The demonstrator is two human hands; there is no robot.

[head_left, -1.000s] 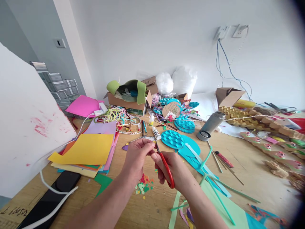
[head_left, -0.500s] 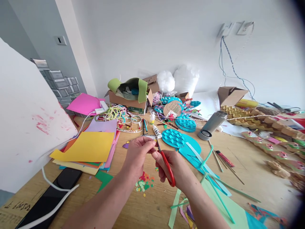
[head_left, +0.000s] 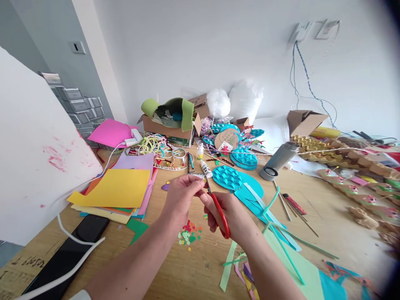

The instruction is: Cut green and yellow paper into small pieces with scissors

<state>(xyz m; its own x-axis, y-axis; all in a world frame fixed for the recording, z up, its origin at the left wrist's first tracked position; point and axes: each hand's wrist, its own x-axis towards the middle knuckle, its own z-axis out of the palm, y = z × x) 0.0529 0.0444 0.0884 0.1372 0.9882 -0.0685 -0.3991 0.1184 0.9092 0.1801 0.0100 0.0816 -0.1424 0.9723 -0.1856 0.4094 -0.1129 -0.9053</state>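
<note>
My right hand grips a pair of red-handled scissors, whose blades point up and away from me beside my left fingertips. My left hand is closed in a pinch right at the blades; whatever it pinches is too small and covered to make out. Below the hands lies a pile of small paper dots in red, orange, green and pale green. Just beyond the blade tips a white glue bottle lies tilted, and a blue dimpled oval sits to its right.
Stacked coloured paper and a black phone with a white cable are on the left. A steel flask lies at the right, near egg-carton strips. Paper strips lie close to my right forearm. Boxes stand against the wall.
The view has shifted slightly. Both hands keep nearly the same place, with the scissors still held at the left fingertips; nothing on the table has visibly moved.
</note>
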